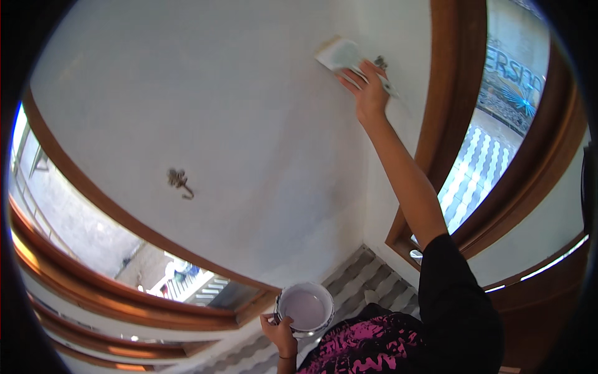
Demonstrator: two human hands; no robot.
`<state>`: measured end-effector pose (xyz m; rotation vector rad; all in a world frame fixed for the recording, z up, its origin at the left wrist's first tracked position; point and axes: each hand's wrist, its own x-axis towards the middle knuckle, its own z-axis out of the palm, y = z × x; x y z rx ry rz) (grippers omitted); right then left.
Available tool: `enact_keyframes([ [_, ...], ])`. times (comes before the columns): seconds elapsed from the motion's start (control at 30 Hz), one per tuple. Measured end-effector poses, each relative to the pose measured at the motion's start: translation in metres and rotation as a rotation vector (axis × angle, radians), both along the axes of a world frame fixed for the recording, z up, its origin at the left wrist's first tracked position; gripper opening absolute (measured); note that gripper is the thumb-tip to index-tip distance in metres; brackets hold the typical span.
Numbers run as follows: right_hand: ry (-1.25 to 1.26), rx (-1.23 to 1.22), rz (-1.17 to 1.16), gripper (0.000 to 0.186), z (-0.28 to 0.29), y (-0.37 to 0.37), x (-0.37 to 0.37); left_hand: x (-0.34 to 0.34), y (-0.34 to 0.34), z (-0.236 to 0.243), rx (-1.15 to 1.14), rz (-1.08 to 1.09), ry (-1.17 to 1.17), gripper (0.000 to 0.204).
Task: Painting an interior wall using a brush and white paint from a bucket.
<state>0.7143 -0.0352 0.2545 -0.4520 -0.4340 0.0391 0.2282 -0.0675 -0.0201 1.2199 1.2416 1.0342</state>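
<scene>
My right hand [372, 96] is raised high and closed round the handle of a wide paintbrush [341, 55]. The brush's bristles rest against or very close to the white wall [237, 93], near the corner. Low in front of my body, my left hand [280, 333] grips the rim of a small round bucket [305, 305] with pale, whitish paint inside. Its thumb lies at the rim, and the other fingers are partly hidden behind the bucket. Greyish, patchy marks show on the wall below the brush.
A metal hook [179, 181] sticks out of the wall on the left, and another hook [380, 62] is just beside my right hand. Brown wooden frames [451, 93] border openings at both sides. Grey-and-white patterned tiles [367, 277] cover the floor.
</scene>
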Motion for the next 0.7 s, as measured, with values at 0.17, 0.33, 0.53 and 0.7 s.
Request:
enact_keyframes([
  [0.17,0.222,-0.202,-0.016,0.035,-0.132,-0.019,-0.017,-0.024,0.000,-0.026,-0.013,0.010,-0.025,0.035],
  [0.33,0.382,-0.584,-0.011,0.022,-0.255,-0.041,-0.021,-0.038,-0.001,-0.028,-0.055,0.007,0.044,0.035],
  [0.53,0.227,-0.766,0.299,0.022,-0.271,-0.109,-0.108,-0.049,-0.011,0.009,0.009,0.046,0.049,0.032],
  [0.7,0.116,-0.826,0.870,0.032,-0.240,-0.150,-0.212,-0.072,-0.009,0.006,0.054,0.035,0.071,0.031],
])
